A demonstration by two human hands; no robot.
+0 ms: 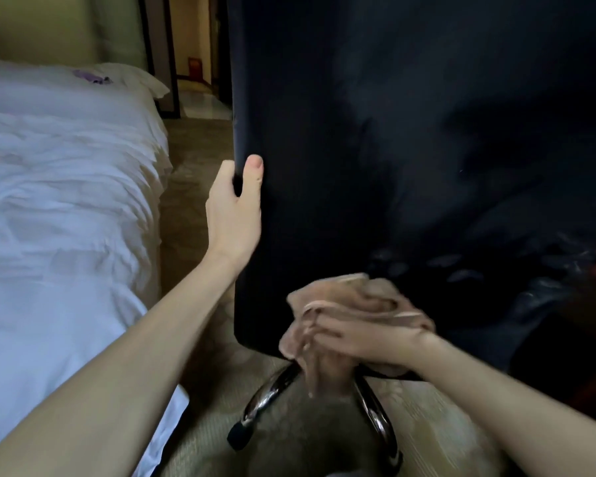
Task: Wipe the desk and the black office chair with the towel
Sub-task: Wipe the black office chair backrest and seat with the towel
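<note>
The back of the black office chair (393,149) fills the middle and right of the view. My left hand (233,208) grips the backrest's left edge, thumb on the rear face and fingers hidden round the front. My right hand (365,333) holds a bunched pinkish-beige towel (341,301) against the lower part of the backrest; a fold of the towel hangs down below the hand. The hand and towel are blurred. The desk is not in view.
A bed with a rumpled white cover (55,218) runs along the left. Chrome legs of the chair base (269,397) with a black caster spread over the patterned carpet (193,160) below. A doorway (193,63) opens at the back.
</note>
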